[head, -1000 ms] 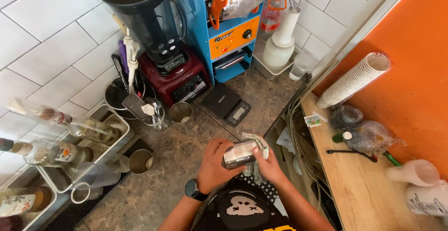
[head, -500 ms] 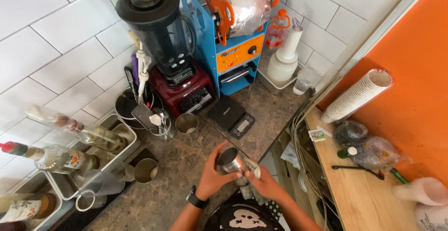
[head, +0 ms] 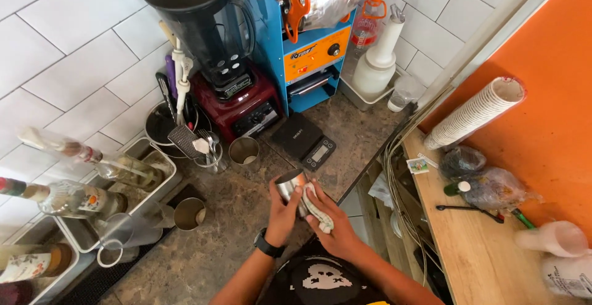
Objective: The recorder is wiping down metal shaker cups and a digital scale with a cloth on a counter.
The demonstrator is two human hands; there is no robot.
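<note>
Drinks-shop prep counter: blender (head: 213,46), blue cup-sealing machine (head: 308,46), stacked paper cups (head: 475,111), syrup bottles (head: 68,197), digital scale (head: 305,141).

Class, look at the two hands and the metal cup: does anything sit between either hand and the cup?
The left hand holds the metal cup directly, with nothing between. The right hand presses a white cloth against the cup's side, so the cloth lies between that hand and the cup.
</note>
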